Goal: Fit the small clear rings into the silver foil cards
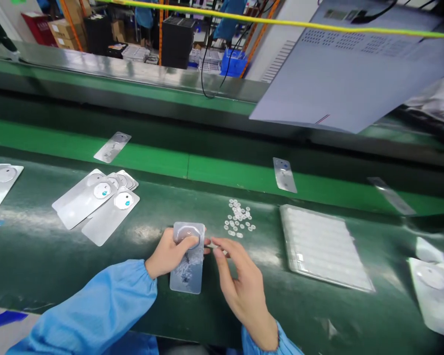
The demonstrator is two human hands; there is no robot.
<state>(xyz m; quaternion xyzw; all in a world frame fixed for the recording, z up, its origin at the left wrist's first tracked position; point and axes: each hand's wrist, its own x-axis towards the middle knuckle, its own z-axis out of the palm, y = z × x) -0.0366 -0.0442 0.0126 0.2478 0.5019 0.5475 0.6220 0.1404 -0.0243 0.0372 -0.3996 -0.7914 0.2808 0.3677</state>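
Note:
My left hand is closed round a thin silvery plate with rounded corners, its thumb resting on the round recess near the top. Some left fingertips show behind the plate's right edge. Just right of that edge, my right hand has thumb and forefinger close together at something small and pale; I cannot make out what it is. Beyond the right hand lies a loose cluster of small white rings. To the left, several overlapping silver plates have round discs with blue marks.
A clear-wrapped flat white pack lies right of the rings. Single plates rest on the green belt. More plates sit at the far right. A grey panel and yellow cable hang overhead.

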